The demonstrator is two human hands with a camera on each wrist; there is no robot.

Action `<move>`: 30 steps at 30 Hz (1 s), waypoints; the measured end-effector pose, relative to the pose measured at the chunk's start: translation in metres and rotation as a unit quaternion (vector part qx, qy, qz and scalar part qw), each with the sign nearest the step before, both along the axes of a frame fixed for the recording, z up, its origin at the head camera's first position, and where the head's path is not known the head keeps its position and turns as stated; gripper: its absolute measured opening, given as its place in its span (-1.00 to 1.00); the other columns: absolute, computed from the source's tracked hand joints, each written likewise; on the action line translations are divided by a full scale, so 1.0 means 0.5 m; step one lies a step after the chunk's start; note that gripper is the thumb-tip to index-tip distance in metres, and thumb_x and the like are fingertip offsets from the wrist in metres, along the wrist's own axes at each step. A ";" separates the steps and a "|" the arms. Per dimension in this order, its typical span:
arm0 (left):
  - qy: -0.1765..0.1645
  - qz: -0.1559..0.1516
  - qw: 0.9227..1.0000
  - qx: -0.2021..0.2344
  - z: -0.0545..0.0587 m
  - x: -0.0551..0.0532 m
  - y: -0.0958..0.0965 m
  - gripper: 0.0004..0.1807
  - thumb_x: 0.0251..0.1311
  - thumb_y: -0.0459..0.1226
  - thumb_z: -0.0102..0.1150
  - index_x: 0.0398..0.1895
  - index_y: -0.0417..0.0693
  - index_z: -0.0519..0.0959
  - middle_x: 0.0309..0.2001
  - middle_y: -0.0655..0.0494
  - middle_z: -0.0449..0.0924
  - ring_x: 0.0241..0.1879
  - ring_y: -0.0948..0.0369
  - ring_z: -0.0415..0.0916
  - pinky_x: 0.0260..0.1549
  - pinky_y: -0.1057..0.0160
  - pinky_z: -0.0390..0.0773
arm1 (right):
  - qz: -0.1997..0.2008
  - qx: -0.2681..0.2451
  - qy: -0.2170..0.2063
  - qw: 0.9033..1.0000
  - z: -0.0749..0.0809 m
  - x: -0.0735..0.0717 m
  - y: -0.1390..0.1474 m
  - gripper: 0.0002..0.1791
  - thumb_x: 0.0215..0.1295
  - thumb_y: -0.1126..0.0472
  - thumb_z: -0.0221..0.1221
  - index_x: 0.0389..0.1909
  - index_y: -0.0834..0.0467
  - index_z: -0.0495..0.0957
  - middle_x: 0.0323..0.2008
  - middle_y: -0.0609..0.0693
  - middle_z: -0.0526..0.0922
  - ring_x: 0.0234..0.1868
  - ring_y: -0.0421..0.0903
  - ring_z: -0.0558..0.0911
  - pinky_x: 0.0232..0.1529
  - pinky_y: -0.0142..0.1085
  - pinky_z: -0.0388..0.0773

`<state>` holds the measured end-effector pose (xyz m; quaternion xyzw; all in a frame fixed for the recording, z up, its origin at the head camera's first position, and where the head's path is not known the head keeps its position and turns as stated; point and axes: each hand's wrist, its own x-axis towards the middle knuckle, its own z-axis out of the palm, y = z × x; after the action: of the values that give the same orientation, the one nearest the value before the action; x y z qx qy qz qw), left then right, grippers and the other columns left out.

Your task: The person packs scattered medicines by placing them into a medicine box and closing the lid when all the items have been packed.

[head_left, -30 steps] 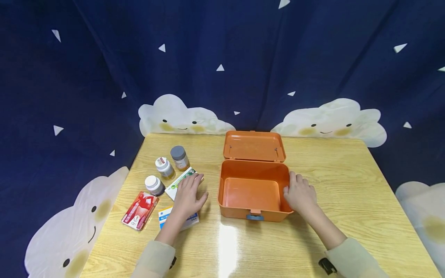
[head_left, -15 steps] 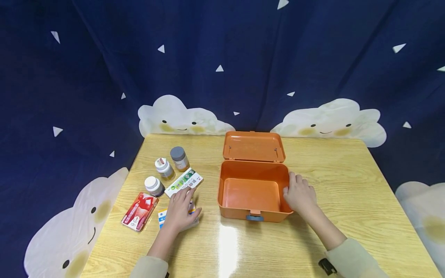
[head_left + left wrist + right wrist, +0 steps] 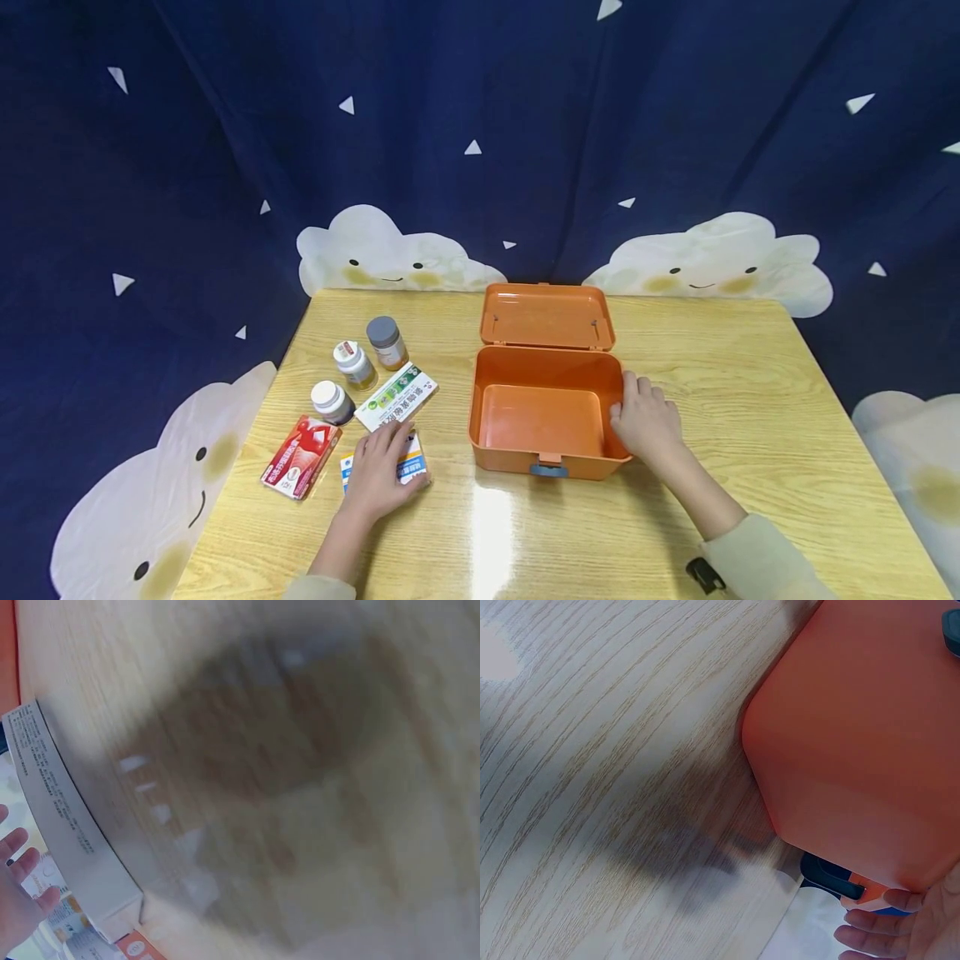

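My left hand (image 3: 378, 475) lies over a blue-and-white medicine box (image 3: 412, 461), hiding much of it. Its fingers are spread and the thumb reaches the box's right end. In the left wrist view the fingers of the left hand (image 3: 16, 896) show above the white printed side of the medicine box (image 3: 64, 814). At the right, my right hand (image 3: 649, 418) holds the right wall of an orange lidded storage box (image 3: 510, 459), thumb over the rim and fingers outside. The storage box stands with its lid (image 3: 547, 315) folded back; nothing lies inside.
Just behind the left hand lies a white-and-green medicine box (image 3: 397, 395). A red medicine box (image 3: 302, 457) lies to its left. Behind stand a white-capped dark bottle (image 3: 333, 402), a white-capped amber bottle (image 3: 356, 364) and a grey-capped bottle (image 3: 387, 342).
My left hand has drawn back toward me and slightly left, from over the white-and-green box to the blue-and-white box. The right hand has stayed on the storage box.
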<state>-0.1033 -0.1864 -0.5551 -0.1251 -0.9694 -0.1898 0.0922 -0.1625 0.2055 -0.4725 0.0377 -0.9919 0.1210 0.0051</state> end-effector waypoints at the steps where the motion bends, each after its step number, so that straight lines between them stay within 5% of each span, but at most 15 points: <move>1: 0.001 0.002 1.000 0.000 -0.002 0.002 -0.001 -0.04 -0.27 0.17 0.29 0.26 -0.08 0.29 0.15 -0.08 0.31 0.12 -0.02 0.24 0.11 -0.04 0.13 | 0.001 0.000 -0.001 1.000 0.000 0.000 0.000 -0.50 0.18 0.20 -0.09 0.10 0.38 0.18 -0.14 0.33 0.39 -0.18 0.31 0.43 -0.33 0.14 0.37; 12: -0.008 0.026 1.000 -0.016 -0.015 0.016 -0.023 0.05 -0.39 0.30 0.29 0.25 -0.02 0.31 0.13 -0.13 0.29 0.11 -0.07 0.23 0.10 -0.08 0.13 | 0.001 -0.002 0.001 1.000 -0.003 -0.001 0.001 -0.49 0.17 0.20 -0.08 0.12 0.38 0.17 -0.13 0.34 0.40 -0.17 0.32 0.43 -0.32 0.14 0.37; 30: -0.044 0.035 0.997 -0.043 -0.015 0.020 -0.036 0.06 -0.47 0.22 0.36 0.25 -0.02 0.32 0.06 -0.14 0.29 0.09 -0.08 0.22 0.08 -0.10 0.15 | -0.004 -0.004 -0.004 1.000 0.002 0.001 -0.001 -0.49 0.17 0.20 -0.10 0.12 0.37 0.18 -0.13 0.33 0.40 -0.16 0.31 0.43 -0.32 0.14 0.37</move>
<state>-0.0932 -0.2046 -0.5626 -0.0864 -0.9836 -0.1499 0.0506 -0.1619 0.2050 -0.4717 0.0331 -0.9915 0.1255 0.0023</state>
